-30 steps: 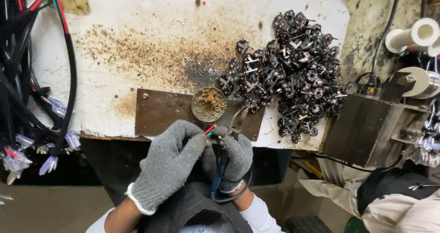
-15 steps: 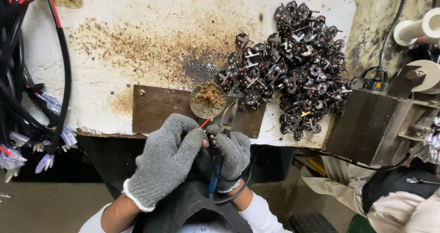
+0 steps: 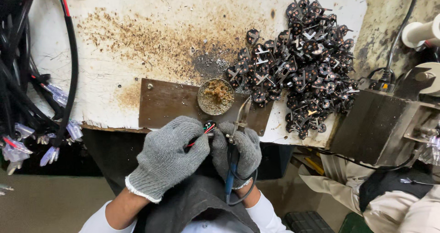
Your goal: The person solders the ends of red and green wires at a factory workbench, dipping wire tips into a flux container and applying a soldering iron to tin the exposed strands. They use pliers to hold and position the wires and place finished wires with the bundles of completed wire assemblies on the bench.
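Observation:
Both my hands wear grey knit gloves and meet at the near edge of a stained white workbench [image 3: 137,45]. My left hand [image 3: 169,155] pinches a small black connector with red, green and black wires [image 3: 207,128]. My right hand [image 3: 238,153] grips a soldering iron [image 3: 233,169] with a blue handle, its metal tip [image 3: 242,111] pointing up past the wires toward a round tin of brown flux [image 3: 215,97]. The tin sits on a brown metal plate [image 3: 167,102].
A big heap of small black connector parts [image 3: 300,63] lies at the bench's right. Bundles of black cables with clear terminals [image 3: 32,91] hang at the left. A dark metal box [image 3: 380,123] and white rolls [image 3: 419,31] stand at the right, with another person's clothing [image 3: 389,191] below.
The view has shifted slightly; my hands stay together at the bench edge, with the wires and the iron still held.

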